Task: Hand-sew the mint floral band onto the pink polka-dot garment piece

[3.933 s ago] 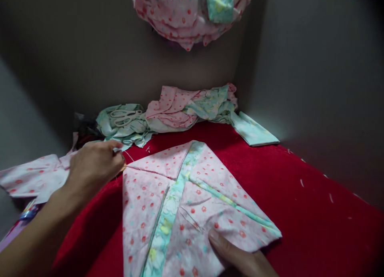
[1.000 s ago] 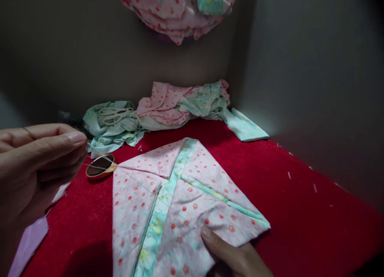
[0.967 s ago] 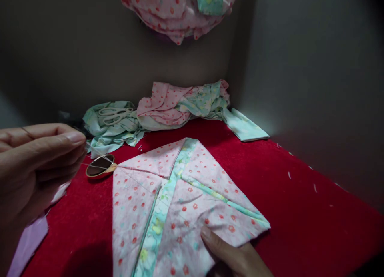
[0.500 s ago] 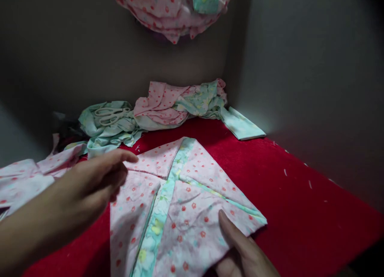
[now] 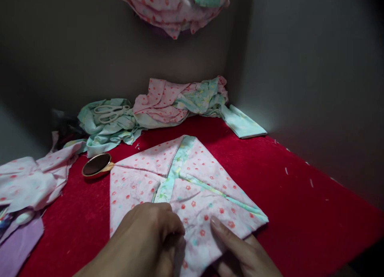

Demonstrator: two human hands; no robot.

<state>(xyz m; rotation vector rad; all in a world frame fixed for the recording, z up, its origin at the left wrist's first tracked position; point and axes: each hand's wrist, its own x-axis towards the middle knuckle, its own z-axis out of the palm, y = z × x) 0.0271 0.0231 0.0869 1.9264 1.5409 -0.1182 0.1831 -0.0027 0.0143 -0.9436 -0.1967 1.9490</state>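
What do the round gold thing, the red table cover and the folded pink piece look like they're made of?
Round lid: likely polished metal, gold rim, mirror-like top. Red cover: probably felt or velvet, matte fuzzy nap holding thread bits. Folded piece: thin woven cotton, it seems, printed and sharply creased.

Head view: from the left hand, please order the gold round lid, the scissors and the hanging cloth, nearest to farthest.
1. Gold round lid, on the red cover beyond the left hand, to its left.
2. Scissors, on the green cloth behind.
3. Hanging cloth, up on the wall.

corner spot, pretty dim | grey walls [image 5: 315, 69] meeting right behind the work surface | red velvety cloth [image 5: 300, 205] over the table, flecked with pale lint | light falls brightest on the right-hand wall
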